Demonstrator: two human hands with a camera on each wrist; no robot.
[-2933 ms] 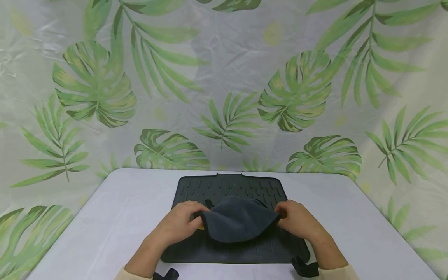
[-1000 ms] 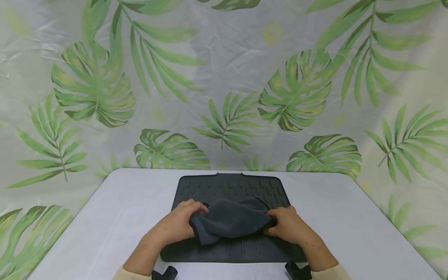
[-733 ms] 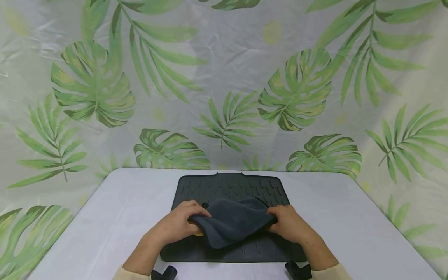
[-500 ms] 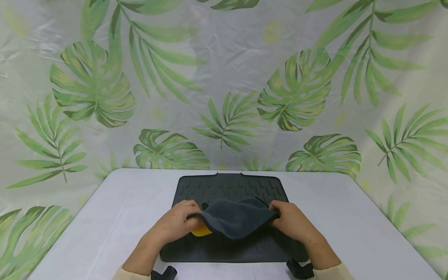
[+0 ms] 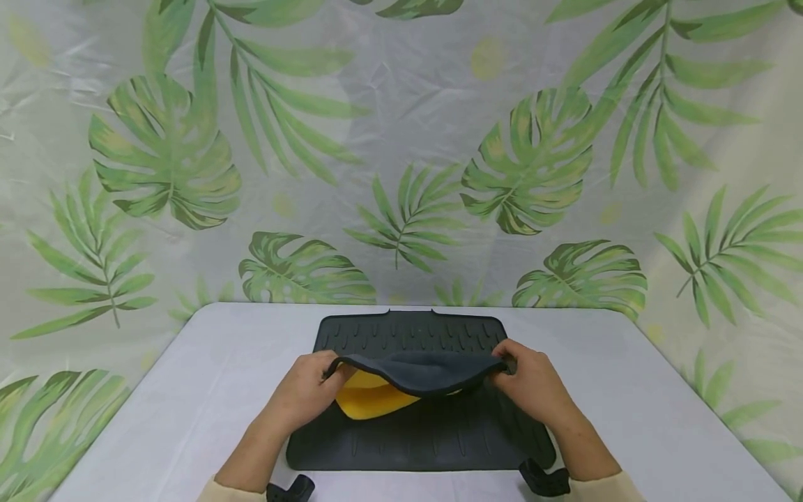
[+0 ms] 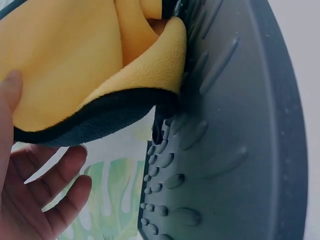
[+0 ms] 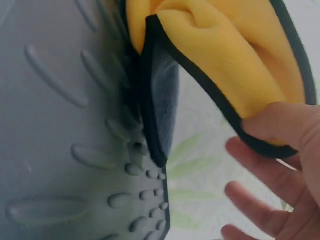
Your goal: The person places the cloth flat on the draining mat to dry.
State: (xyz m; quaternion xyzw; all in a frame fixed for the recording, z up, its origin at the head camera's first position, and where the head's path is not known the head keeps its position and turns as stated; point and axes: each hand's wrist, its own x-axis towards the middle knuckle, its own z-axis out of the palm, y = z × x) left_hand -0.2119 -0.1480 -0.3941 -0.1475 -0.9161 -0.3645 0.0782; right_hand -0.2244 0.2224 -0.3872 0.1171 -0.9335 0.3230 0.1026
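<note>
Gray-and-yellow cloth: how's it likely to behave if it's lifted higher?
The gray-and-yellow cloth is probably floppy: it sags between the left hand and the right hand. Its fuzzy surface suggests it shouldn't slip easily from a pinch. Its yellow folds hanging below may drag across the ribbed mat before clearing it.

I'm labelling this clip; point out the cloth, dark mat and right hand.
Cloth [image 7: 227, 62], right wrist view: its yellow side.
Dark mat [image 5: 408, 443], head view: its bare near part.
Right hand [image 5: 533, 382], head view: its back.
</note>
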